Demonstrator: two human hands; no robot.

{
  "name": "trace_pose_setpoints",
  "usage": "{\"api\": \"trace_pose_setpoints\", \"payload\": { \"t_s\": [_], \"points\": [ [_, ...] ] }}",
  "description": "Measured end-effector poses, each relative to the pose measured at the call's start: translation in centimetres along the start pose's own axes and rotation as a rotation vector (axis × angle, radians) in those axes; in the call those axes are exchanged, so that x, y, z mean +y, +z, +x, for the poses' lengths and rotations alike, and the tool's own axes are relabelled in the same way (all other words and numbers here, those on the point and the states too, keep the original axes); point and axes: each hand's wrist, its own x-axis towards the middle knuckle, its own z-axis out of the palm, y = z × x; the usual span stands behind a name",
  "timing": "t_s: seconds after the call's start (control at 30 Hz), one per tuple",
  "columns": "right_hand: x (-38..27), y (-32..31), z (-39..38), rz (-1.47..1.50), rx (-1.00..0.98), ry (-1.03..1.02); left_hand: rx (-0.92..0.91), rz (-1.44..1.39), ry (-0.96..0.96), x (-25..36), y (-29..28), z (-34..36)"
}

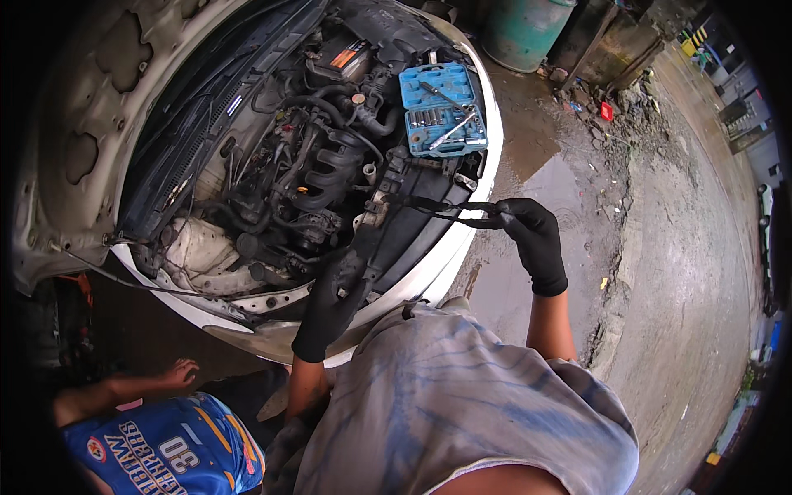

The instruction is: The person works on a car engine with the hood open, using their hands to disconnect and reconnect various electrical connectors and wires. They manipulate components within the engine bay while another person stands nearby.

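My right hand point(530, 235), in a black glove, is closed on one end of a thin black belt-like loop point(450, 211). The loop stretches left over the white front edge of the car, and its far end lies against the dark engine parts. My left hand point(334, 297), gloved in black too, is low over the front of the engine bay. Its fingers blend into the dark parts, so their grip does not show. Beyond both hands is the engine point(326, 169) with its black ribbed manifold. A blue socket set case point(425, 148) lies unfolded on the front right of the bay.
The raised hood point(62, 140) stands at left, with a thin prop rod point(140, 283) below it. Someone in a blue jersey point(165, 441) is at lower left, one hand reaching out. A green drum point(526, 33) stands behind wet, rubble-edged ground point(606, 148).
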Motion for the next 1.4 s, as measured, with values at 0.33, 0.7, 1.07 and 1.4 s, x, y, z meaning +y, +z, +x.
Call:
{"api": "trace_pose_setpoints", "payload": {
  "t_s": [0.33, 0.7, 1.07, 1.4],
  "points": [
    [-1.3, 11.2, 2.6, -0.071, -0.71, -0.316, 0.08, 0.185, 0.2, 5.2, 3.3, 1.2],
    [-3.1, 10.2, 6.2, -0.257, -0.807, -0.4, 0.229, -0.444, -0.075, 3.2, 2.2, -2.1],
    [7.6, 14.4, 3.5, 0.558, -0.89, 0.271, 0.444, -1.338, 0.24, 6.7, 0.5, 0.5],
    [3.8, 20.3, -0.5, 1.254, -0.842, 1.012, 0.588, 0.343, 0.378, 3.7, 3.3, 1.8]
  ]
}}
